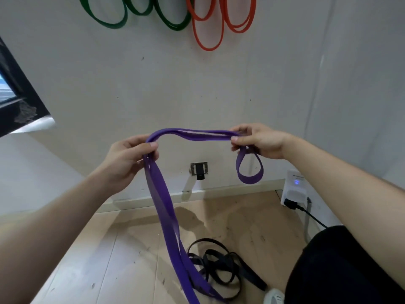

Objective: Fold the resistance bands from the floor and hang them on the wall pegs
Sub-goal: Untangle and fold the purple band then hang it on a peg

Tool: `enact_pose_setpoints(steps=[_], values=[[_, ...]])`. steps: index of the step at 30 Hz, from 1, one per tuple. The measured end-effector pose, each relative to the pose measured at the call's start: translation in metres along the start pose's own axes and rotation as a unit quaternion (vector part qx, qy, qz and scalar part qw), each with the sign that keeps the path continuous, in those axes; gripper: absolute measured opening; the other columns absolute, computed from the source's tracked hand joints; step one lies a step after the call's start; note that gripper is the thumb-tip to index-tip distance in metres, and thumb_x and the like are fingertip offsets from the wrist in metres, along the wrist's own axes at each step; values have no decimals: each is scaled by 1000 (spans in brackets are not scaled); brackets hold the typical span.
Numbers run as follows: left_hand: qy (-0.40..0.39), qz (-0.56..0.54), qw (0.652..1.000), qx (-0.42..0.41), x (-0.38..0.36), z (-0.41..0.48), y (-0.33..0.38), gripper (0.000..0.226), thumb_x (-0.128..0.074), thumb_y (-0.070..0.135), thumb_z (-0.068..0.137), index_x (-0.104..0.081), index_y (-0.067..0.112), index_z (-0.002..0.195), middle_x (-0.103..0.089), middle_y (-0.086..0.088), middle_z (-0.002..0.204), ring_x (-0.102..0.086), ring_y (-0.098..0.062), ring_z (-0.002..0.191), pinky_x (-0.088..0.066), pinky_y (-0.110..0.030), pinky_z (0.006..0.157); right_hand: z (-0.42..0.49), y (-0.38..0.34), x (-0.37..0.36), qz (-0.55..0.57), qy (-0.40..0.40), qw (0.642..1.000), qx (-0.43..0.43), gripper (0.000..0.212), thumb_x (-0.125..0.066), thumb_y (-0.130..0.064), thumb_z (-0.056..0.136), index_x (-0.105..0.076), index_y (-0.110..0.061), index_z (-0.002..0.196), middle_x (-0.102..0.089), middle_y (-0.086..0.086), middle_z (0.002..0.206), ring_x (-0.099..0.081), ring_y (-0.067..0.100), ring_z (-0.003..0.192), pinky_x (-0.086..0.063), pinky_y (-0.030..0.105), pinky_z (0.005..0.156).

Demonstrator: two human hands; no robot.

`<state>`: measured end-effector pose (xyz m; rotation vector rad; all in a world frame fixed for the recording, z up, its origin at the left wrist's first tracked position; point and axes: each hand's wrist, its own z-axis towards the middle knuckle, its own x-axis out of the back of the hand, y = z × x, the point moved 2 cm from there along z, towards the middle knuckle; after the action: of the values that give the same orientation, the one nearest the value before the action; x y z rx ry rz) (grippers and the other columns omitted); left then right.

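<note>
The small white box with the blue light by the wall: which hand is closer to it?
Right. The right hand is up-left of the white box; the left hand is far across.

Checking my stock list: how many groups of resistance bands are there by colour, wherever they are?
Purple band, held in both hands: 1
Black bands, tangled on the floor: 1 pile
Green bands, on the wall: 1 group
Orange bands, on the wall: 1 group
Total: 4 colours
</note>
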<state>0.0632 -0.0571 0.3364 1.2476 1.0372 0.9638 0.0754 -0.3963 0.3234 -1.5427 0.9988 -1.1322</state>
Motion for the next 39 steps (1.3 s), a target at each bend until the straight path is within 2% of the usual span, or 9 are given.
enact_pose_setpoints(steps=[3, 7, 12, 16, 20, 23, 28, 31, 39], values=[[-11, -60, 998, -17, -3, 0, 11, 41, -93, 27, 59, -79, 14, 95, -60, 0, 75, -60, -16, 68, -56, -25, 72, -1, 6, -13, -128, -88, 987, -29, 28, -73, -11, 88, -65, -14, 115, -70, 10, 102, -65, 18, 96, -47, 34, 92], [-47, -80, 995, -44, -21, -4, 24, 28, -83, 13, 75, -73, 10, 101, -57, 0, 74, -55, -15, 67, -54, -24, 70, -5, 1, -47, -233, -175, 956, -39, 23, -76, -11, 86, -67, -16, 106, -71, -5, 90, -67, 10, 89, -47, 26, 87], [-65, -31, 995, -68, -40, -10, 27, 29, -70, 13, 80, -70, 6, 108, -62, 5, 73, -56, -11, 65, -53, -24, 71, -11, -25, -82, -148, -189, 970, 43, 34, -75, -16, 87, -65, -9, 118, -70, 13, 117, -66, 27, 114, -51, 42, 103], [-73, 26, 995, -66, -43, -14, 19, 37, -83, 19, 72, -73, 10, 107, -72, 0, 80, -62, -12, 71, -52, -23, 71, -16, -50, -101, -18, -126, 985, 114, 35, -74, -19, 85, -64, -7, 117, -70, 7, 110, -66, 22, 110, -44, 49, 107], [-60, 78, 992, -75, -38, -15, 17, 38, -86, 16, 70, -72, 16, 106, -75, -2, 86, -64, -13, 78, -53, -24, 72, -20, -63, -104, -84, -31, 981, 172, 29, -77, -20, 86, -69, -3, 108, -73, 19, 99, -69, 21, 89, -55, 41, 93], [-53, 118, 989, -73, -39, -17, 14, 54, -87, 15, 64, -61, 13, 111, -76, -1, 81, -69, -13, 73, -54, -22, 71, -22, -67, -102, -93, -1, 975, 201, 18, -78, -18, 85, -72, -12, 101, -74, 10, 90, -69, 19, 82, -58, 38, 88], [-80, 195, 975, -65, -48, -18, -3, 29, -80, 0, 78, -67, 11, 102, -70, 6, 73, -67, -10, 72, -56, -23, 73, -26, -78, -98, -32, 47, 966, 254, 9, -71, -11, 90, -68, -14, 97, -68, 0, 88, -65, 7, 79, -58, 25, 80], [-88, 213, 972, -45, -50, -17, -15, 17, -76, -3, 83, -67, 9, 92, -69, 1, 76, -68, -16, 77, -59, -34, 80, -28, -88, -84, 73, 114, 955, 263, 3, -64, -8, 95, -65, -10, 97, -63, 2, 84, -61, 6, 70, -55, 22, 73], [-100, 271, 957, -31, -52, -12, -29, 21, -81, 7, 82, -68, 11, 97, -71, -14, 88, -71, -28, 83, -60, -42, 85, -30, -92, -35, 240, 233, 909, 250, 20, -62, -25, 99, -57, -6, 96, -49, -3, 68, -50, 12, 60, -47, 28, 66]])
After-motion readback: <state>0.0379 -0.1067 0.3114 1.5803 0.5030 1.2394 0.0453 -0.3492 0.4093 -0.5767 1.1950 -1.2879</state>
